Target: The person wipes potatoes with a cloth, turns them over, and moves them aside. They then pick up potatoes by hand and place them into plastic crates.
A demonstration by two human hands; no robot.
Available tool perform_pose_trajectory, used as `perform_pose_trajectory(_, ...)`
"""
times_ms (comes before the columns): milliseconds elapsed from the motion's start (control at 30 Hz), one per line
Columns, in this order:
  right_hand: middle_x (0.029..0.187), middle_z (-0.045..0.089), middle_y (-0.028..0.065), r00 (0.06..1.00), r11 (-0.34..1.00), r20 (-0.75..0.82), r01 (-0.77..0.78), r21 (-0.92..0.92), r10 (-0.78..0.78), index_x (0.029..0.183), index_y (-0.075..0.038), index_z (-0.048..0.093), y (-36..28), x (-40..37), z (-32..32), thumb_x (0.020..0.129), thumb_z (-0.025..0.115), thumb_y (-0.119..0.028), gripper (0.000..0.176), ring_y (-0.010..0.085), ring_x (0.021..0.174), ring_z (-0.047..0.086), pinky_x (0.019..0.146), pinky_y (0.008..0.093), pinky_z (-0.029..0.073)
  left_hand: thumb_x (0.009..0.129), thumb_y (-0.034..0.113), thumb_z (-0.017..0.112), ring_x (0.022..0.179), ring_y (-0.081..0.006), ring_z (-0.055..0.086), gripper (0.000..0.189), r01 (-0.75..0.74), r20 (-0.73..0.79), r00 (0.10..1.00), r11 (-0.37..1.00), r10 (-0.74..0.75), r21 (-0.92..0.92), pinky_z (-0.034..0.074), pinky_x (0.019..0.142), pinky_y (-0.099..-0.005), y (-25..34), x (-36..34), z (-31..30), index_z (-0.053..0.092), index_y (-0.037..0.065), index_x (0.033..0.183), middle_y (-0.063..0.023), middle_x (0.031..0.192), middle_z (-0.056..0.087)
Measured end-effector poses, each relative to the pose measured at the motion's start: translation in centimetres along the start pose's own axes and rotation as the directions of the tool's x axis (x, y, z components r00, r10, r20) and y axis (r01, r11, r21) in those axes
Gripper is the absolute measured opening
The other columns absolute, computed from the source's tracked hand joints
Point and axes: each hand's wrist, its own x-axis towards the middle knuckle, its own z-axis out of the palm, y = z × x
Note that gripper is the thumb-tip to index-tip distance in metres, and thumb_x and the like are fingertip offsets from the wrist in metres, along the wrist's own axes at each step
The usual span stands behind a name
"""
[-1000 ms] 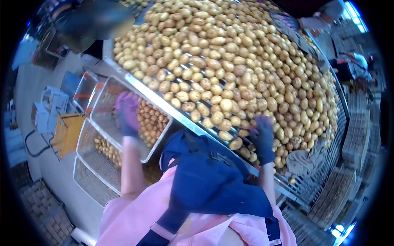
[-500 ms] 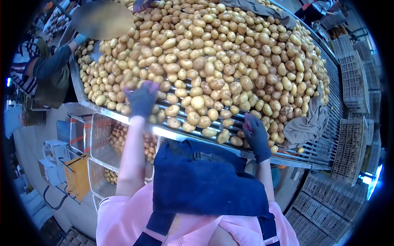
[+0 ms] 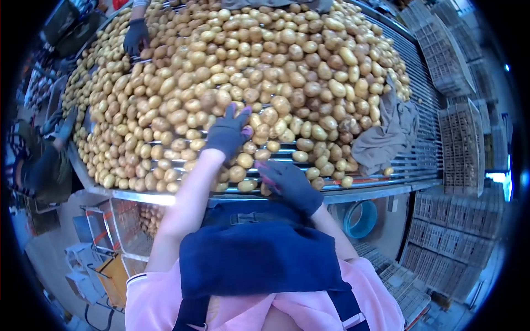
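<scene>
My left hand, in a dark glove with purple fingertips, reaches over the potatoes with its fingers spread. Its fingertips touch potatoes near the middle of the pile. My right hand, gloved alike, is low at the front edge of the roller table. Its fingers point left, apart, beside a few loose potatoes; no potato shows in its grip. Metal rollers show between the potatoes around both hands.
A grey-brown cloth lies on the right of the pile. Another person's gloved hand works at the upper left. Stacked crates stand right; a teal round tub is below the table.
My left hand has moved right across the potatoes. My right hand has moved left along the front edge, closer to the left one. The camera view has shifted too.
</scene>
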Motion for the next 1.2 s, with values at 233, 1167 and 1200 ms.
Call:
perform_pose_trajectory(233,0.112,0.058,0.0144,0.95,0.927,-0.265,-0.242,-0.285,0.166,0.117,-0.006,0.056,4.9,-1.5,-4.5,0.085,0.056,-0.012,0.032,0.0322,0.104,0.054,0.089,0.0438,0.044,0.076,0.026,0.07,0.103,-0.0402,0.056,0.055,-0.023,0.191,0.981,0.999,0.03,-0.039,0.048,0.085,-0.0453,0.3,-2.1,-2.0,0.048,0.021,0.125,-0.0199,0.125,0.039)
perform_pose_trajectory(1167,0.126,0.047,0.0116,0.977,0.613,-0.009,-0.126,0.78,0.212,0.135,-0.01,0.039,-1.7,8.1,1.8,0.089,0.058,-0.031,0.054,0.0274,0.116,0.047,0.099,0.0408,0.039,0.095,0.03,0.039,0.123,-0.0313,0.047,0.049,0.268,0.23,0.961,-0.705,0.152,-0.656,0.041,0.101,-0.0447,-1.3,-10.2,-1.0,0.033,0.009,0.139,-0.0173,0.134,0.045)
perform_pose_trajectory(1200,0.13,0.046,0.0143,1.0,0.748,0.005,-0.018,0.663,0.02,0.136,-0.009,0.038,-3.5,8.3,2.1,0.086,0.063,-0.031,0.061,0.0307,0.121,0.045,0.102,0.0429,0.036,0.097,0.037,0.036,0.12,-0.0293,0.049,0.05,0.294,0.18,0.955,-0.831,0.236,-0.473,0.043,0.1,-0.0424,-2.7,-10.6,0.4,0.035,0.008,0.138,-0.0168,0.132,0.046)
